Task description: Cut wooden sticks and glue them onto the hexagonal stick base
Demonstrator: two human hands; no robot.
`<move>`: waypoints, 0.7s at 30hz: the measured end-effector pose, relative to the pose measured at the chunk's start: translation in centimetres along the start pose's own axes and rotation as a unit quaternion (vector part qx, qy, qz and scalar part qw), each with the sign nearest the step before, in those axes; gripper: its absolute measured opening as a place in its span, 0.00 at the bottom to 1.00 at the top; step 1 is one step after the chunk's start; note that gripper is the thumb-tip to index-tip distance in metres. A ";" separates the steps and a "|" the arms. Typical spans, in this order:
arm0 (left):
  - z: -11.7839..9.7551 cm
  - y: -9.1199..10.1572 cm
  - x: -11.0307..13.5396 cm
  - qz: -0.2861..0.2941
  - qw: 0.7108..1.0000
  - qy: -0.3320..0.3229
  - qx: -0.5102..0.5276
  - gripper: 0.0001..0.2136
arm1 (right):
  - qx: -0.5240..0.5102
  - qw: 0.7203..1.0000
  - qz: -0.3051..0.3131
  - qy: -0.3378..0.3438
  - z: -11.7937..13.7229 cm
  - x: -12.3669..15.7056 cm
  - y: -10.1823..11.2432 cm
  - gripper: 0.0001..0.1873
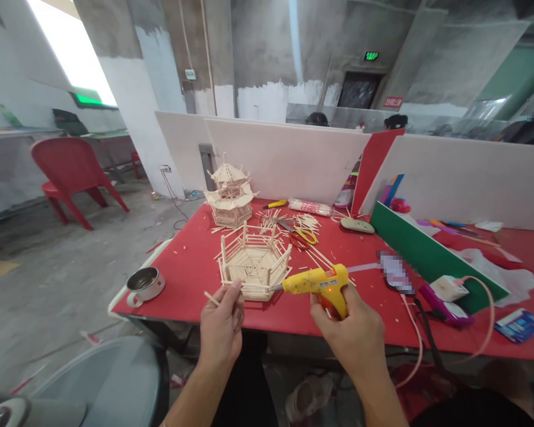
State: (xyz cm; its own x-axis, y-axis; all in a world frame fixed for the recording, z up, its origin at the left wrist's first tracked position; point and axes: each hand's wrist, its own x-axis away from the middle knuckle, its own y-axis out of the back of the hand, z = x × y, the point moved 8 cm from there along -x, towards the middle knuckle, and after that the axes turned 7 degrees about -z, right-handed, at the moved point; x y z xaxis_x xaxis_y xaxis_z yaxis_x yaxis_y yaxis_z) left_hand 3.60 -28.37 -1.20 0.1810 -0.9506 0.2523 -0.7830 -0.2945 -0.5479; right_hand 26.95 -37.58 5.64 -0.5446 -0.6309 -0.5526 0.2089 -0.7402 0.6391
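Left hand pinches a stick beside the wooden frame on the red table; right hand grips a glue gun, nozzle near the frame. Gluing seems in hand, calling next for steady alignment.

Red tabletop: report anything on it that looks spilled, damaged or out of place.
The loose wooden sticks look untidy: they lie strewn at differing angles beyond the hexagonal stick frame, and a few short offcuts are scattered over the red tabletop. No spill or obvious damage stands out.
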 end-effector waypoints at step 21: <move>1.0 1.3 -1.0 -0.044 0.999 0.012 0.007 0.20 | 0.167 0.977 -0.051 0.120 2.2 0.7 -0.1 0.25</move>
State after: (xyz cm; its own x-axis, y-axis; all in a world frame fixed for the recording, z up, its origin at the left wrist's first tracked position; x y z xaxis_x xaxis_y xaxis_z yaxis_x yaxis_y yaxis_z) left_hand 3.04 -27.92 -2.93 0.2344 -0.9181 0.3196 -0.7559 -0.3789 -0.5340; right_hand 24.76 -37.40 6.40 -0.3333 -0.6237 -0.7070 -0.1361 -0.7102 0.6907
